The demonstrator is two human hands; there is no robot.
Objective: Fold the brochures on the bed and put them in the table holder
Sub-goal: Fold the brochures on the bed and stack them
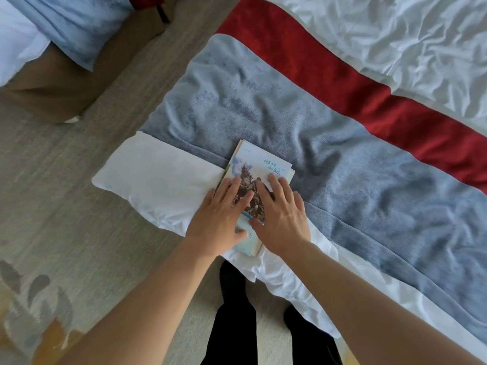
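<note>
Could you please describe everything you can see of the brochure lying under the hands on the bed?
The folded glossy paper brochure lies flat at the bed's near edge, partly on the grey-blue fleece blanket and partly on the white sheet. Its cover shows pale blue sky, a brown horse-and-rider statue and handwritten-style blue characters. Layered edges show along its sides, so several leaves or brochures seem stacked. The left hand and right hand press it flat with straight fingers.

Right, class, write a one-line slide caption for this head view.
Left hand and right hand press flat a folded blue-and-white paper brochure on a grey fleece blanket.
</note>
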